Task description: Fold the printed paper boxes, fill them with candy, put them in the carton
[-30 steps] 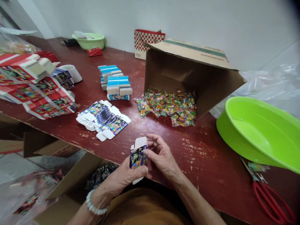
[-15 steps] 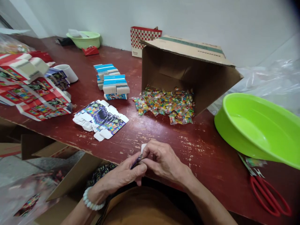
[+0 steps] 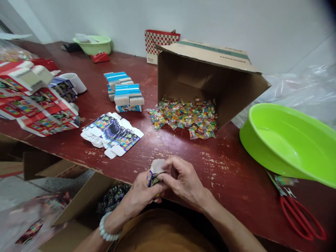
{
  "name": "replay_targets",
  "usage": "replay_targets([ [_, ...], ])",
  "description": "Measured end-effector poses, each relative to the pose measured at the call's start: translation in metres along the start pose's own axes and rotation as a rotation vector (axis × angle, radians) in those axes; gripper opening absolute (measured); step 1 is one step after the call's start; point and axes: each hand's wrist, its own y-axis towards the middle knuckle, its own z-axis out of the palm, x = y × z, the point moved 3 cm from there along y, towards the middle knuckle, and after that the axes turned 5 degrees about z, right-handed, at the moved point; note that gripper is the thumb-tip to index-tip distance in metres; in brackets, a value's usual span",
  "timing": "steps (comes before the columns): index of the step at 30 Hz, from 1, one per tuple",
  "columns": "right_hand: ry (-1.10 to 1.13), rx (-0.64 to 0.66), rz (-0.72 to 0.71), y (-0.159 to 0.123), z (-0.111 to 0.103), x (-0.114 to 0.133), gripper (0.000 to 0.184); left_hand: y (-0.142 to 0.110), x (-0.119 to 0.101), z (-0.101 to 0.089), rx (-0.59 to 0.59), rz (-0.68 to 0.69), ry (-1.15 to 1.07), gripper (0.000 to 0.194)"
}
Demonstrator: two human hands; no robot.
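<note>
A small printed carton [image 3: 150, 177] with a white flap standing up is held between my two hands at the table's front edge. My left hand [image 3: 140, 192] wraps round its body from the left. My right hand [image 3: 180, 178] has thumb and fingers closed at the carton's upper end; my fingers partly hide that end, so I cannot tell what is inside. Beyond my hands lies a pile of flat, unfolded purple cartons [image 3: 118, 134]. Small clear packets of colourful candy [image 3: 183, 113] spill from a cardboard box [image 3: 231, 84] lying on its side.
Bundled blue-topped cartons [image 3: 128, 94] stand behind the flat pile, with stacked red cartons [image 3: 49, 108] at left. A green basin [image 3: 288, 140] and red-handled scissors [image 3: 299, 213] are on the right. Below the front edge, an open box [image 3: 78, 199] holds dark printed packs.
The carton has turned in my hands, so its white flap and printed side now show more. My left hand has rotated with it; my right fingers have shifted along the opening end.
</note>
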Motion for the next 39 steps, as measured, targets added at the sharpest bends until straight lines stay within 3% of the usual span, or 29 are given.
replay_targets([
  [2, 0.064, -0.131, 0.053, 0.0, 0.005, -0.007, 0.018, 0.002, 0.002, -0.001, -0.084, -0.007, -0.071, 0.025],
  [4, 0.169, -0.121, 0.103, 0.002, 0.01, -0.012, 0.014, 0.005, 0.004, -0.002, -0.11, 0.0, -0.106, 0.03],
  [7, 0.211, -0.144, 0.107, 0.006, 0.008, -0.016, 0.025, 0.009, 0.004, -0.008, -0.143, 0.102, -0.055, 0.03],
  [9, 0.143, -0.165, 0.137, 0.007, 0.004, -0.018, 0.025, 0.01, 0.002, -0.013, -0.205, 0.198, -0.067, 0.033],
  [12, 0.149, -0.163, 0.198, 0.007, 0.006, -0.022, 0.018, 0.007, 0.001, -0.015, -0.355, 0.28, -0.163, 0.054],
  [16, 0.409, -0.221, 0.225, 0.005, 0.021, -0.03, 0.04, 0.0, -0.001, -0.011, -0.502, 0.355, -0.179, 0.065],
  [19, 0.547, -0.215, 0.16, 0.005, 0.028, -0.032, 0.027, 0.0, -0.001, -0.011, -0.472, 0.366, -0.141, 0.048],
  [21, 0.525, -0.204, 0.159, 0.006, 0.026, -0.033, 0.017, 0.002, 0.003, -0.015, -0.412, 0.329, -0.13, 0.033],
  [25, 0.479, -0.118, 0.297, 0.012, 0.016, -0.037, 0.023, 0.005, 0.008, -0.022, -0.323, 0.269, -0.109, 0.021],
  [28, 0.593, -0.071, 0.372, 0.016, 0.013, -0.038, 0.029, 0.006, 0.007, -0.024, -0.32, 0.296, -0.042, 0.019],
  [30, 0.614, -0.032, 0.343, 0.018, 0.014, -0.037, 0.036, 0.006, 0.004, -0.023, -0.323, 0.318, -0.031, 0.017],
  [33, 0.477, -0.007, 0.223, 0.018, 0.014, -0.032, 0.021, 0.006, 0.0, -0.021, -0.363, 0.305, -0.188, 0.029],
  [35, 0.398, -0.084, 0.147, 0.017, 0.012, -0.029, 0.019, 0.006, 0.0, -0.018, -0.309, 0.208, -0.329, 0.042],
  [37, 0.331, -0.136, 0.087, 0.016, 0.009, -0.026, 0.017, 0.007, 0.003, -0.011, -0.175, 0.061, -0.403, 0.041],
  [39, 0.235, -0.096, 0.042, 0.016, 0.008, -0.023, 0.018, 0.007, 0.006, -0.007, -0.082, -0.04, -0.43, 0.044],
])
